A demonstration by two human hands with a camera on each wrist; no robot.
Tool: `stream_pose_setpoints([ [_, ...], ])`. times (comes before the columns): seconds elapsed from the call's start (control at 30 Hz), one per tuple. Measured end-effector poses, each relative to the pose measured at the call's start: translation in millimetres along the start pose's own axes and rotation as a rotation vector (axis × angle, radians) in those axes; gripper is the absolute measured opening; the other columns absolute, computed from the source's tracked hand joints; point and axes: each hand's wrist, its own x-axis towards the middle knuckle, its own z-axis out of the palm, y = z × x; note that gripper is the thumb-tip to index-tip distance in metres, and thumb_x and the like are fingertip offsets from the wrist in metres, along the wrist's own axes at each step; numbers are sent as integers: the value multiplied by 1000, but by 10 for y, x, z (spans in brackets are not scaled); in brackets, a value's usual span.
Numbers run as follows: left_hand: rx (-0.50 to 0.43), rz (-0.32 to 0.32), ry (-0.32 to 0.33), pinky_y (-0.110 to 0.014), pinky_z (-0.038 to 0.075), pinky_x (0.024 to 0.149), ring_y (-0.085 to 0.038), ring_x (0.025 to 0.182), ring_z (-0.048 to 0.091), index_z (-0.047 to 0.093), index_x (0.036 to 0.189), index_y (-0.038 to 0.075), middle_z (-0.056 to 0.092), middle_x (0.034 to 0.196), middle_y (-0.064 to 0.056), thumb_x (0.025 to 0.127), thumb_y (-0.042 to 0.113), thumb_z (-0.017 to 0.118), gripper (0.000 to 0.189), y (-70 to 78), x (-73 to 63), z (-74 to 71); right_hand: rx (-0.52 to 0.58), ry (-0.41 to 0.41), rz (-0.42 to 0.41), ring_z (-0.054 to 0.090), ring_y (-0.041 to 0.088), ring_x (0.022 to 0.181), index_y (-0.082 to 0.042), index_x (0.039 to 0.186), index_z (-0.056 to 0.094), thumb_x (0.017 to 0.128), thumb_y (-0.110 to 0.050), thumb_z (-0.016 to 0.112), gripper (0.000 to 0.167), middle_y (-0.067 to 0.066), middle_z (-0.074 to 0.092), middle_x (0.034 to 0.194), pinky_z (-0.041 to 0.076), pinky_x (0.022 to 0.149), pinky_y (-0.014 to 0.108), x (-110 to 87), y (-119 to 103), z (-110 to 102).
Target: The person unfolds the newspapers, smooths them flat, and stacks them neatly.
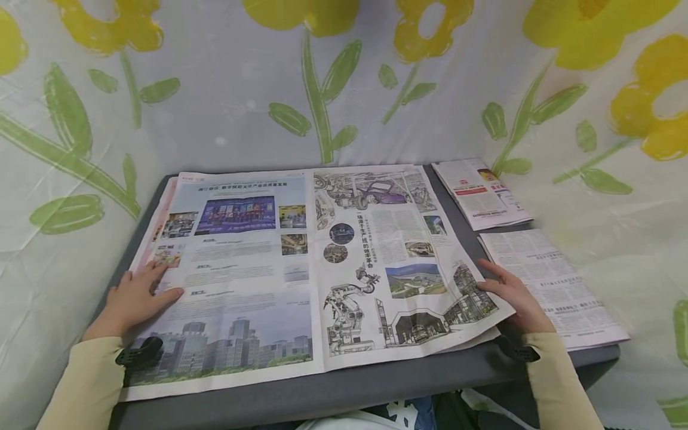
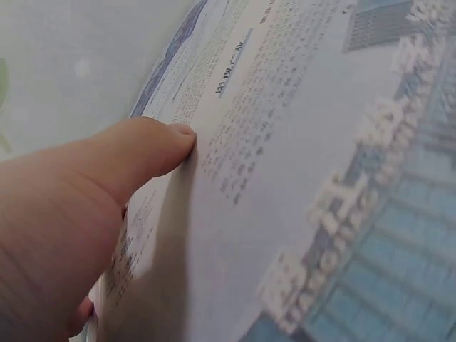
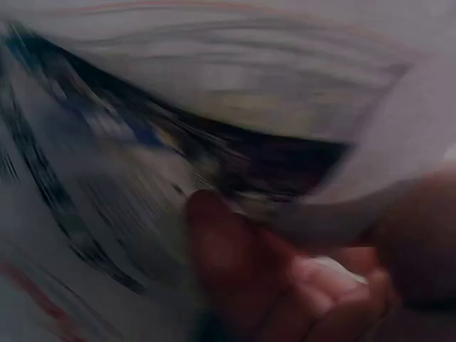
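An open newspaper lies spread across the dark grey table, its left page showing photos and a city skyline, its right page line drawings and pictures. On the left page's outer side rests my left hand, fingers spread. Close up in the left wrist view, that thumb lies over the printed paper. My right hand holds the right page's outer edge, which stands slightly raised near the lower corner. The right wrist view is dark and blurred; curled fingers show there beside the paper.
Two folded newspapers lie along the table's right side, one farther back and one nearer. The grey table shows along its front edge. A flower-printed curtain surrounds it at the back and sides.
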Motion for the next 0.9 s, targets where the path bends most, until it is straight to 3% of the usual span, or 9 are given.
stream_pose_setpoints([
  [0.03, 1, -1, -1, -90, 15, 96, -77, 134, 12, 25, 157, -6, 18, 160, -40, 96, 61, 55, 95, -4, -2, -2, -146, 21, 13, 62, 36, 120, 5, 157, 30, 102, -15, 60, 66, 37, 57, 135, 52, 97, 45, 20, -26, -29],
  [0.07, 0, -4, -4, -90, 15, 96, -77, 134, 12, 25, 156, -6, 18, 160, -40, 97, 61, 55, 95, -5, -5, -6, -184, -1, 126, 65, 34, 104, 2, 160, 26, 103, -15, 59, 68, 33, 63, 124, 53, 88, 45, 33, -97, -54],
  [0.13, 3, -8, -12, -90, 16, 96, -78, 134, 12, 25, 156, -8, 17, 158, -43, 97, 59, 55, 94, -4, -9, -18, -307, -10, 72, 60, 17, 74, 6, 153, 38, 100, -8, 62, 60, 18, 67, 87, 51, 73, 38, 56, -134, -77],
  [0.23, 3, -4, -12, -89, 19, 96, -76, 133, 15, 26, 155, -9, 18, 156, -45, 97, 57, 56, 93, 18, -6, -31, -474, -15, 11, 44, 13, 57, 6, 144, 52, 96, -4, 63, 50, 3, 53, 69, 38, 57, 31, 98, -143, -73],
  [0.3, 6, 5, -6, -89, 20, 95, -75, 132, 18, 27, 154, -10, 20, 155, -46, 98, 55, 56, 91, 35, 5, -32, -560, -16, 2, 43, 16, 55, 5, 141, 57, 95, -3, 63, 47, 6, 50, 65, 37, 56, 31, 124, -128, -52],
  [0.4, 9, 15, 5, -88, 23, 94, -74, 130, 21, 29, 152, -11, 21, 153, -47, 98, 52, 56, 88, 57, 24, -22, -675, -14, -6, 50, 21, 62, 3, 139, 58, 95, -5, 62, 45, 15, 62, 76, 39, 60, 35, 126, -107, -20],
  [0.53, 1, 4, 24, -86, 25, 97, -75, 131, 20, 30, 151, -13, 20, 151, -50, 98, 47, 57, 84, 56, 16, -11, -700, -21, 11, 46, 18, 58, 2, 142, 57, 96, -6, 59, 46, 11, 57, 70, 39, 58, 34, 125, -100, 25],
  [0.67, 4, -3, 39, -85, 27, 98, -76, 130, 20, 31, 150, -13, 22, 150, -51, 97, 45, 57, 82, 76, 5, 2, -693, -12, 23, 29, 12, 50, 3, 143, 55, 97, -5, 56, 47, -4, 32, 57, 31, 52, 30, 117, -108, 50],
  [0.9, 7, -13, 56, -84, 27, 97, -75, 129, 23, 33, 149, -13, 24, 150, -50, 96, 43, 56, 81, 164, -3, 4, -712, 4, 38, 30, 12, 49, 4, 144, 54, 97, -3, 55, 48, -4, 34, 56, 33, 50, 30, 107, -98, 53],
])
